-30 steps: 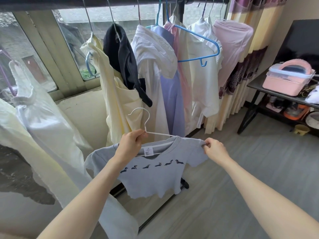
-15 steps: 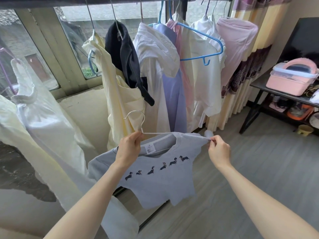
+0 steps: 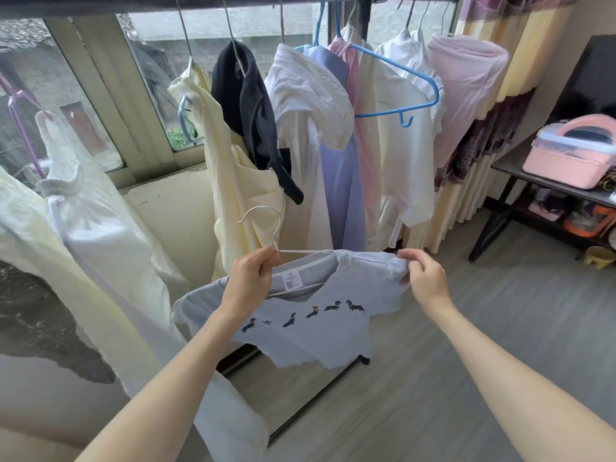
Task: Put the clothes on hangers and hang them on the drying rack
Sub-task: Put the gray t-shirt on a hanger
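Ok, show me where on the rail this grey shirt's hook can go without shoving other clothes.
The widest open stretch of the rail lies between the purple hanger and the yellow garment. From there to the pink top by the curtain, hooks sit close together. The left hand holds the white hanger; the right hand pinches the grey shirt.

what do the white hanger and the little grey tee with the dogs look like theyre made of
White hanger: likely metal wire, perhaps coated; it is thin and smooth, with an even sheen. Grey tee: soft matte knit, probably cotton jersey; it drapes limply, puckers where the right hand pinches it, and its hem looks wavy.
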The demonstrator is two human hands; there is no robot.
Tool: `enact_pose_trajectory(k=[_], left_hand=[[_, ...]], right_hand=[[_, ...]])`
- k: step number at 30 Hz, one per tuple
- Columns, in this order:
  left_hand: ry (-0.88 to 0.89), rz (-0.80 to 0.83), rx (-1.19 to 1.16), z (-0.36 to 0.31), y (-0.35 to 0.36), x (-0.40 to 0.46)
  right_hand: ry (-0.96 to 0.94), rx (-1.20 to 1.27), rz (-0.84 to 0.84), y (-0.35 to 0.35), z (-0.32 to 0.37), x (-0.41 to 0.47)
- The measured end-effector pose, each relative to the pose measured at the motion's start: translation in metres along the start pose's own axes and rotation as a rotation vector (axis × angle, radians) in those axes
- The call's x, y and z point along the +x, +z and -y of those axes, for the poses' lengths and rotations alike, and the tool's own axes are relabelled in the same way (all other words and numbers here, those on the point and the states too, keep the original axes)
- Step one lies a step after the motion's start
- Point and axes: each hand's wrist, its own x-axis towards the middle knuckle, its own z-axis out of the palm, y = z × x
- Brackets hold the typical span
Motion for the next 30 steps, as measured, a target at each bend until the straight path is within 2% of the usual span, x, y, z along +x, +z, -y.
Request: enact_pose_trajectory(k=[5, 12, 22, 26, 30], left_hand=[[-0.012, 0.000, 0.017, 0.004, -0.003, -0.004], [0.015, 0.001, 0.025, 0.006, -0.009, -0.006], [0.052, 0.012, 0.005, -0.008, -0.012, -0.009], [-0.004, -0.014, -0.017, -0.008, -0.013, -0.006], [-0.007, 0.016, -0.008, -0.011, -0.011, -0.005]], right_hand=[[-0.027, -0.167, 0.069, 0.007, -0.001, 0.006], [0.005, -0.054, -0.106, 0.007, 0.002, 0.016], [0.065, -0.034, -0.142, 0.007, -0.003, 0.021], [-0.007, -0.069, -0.104, 0.005, -0.003, 0.013], [-0.307, -0.160, -0.037, 0.012, 0.002, 0.002]])
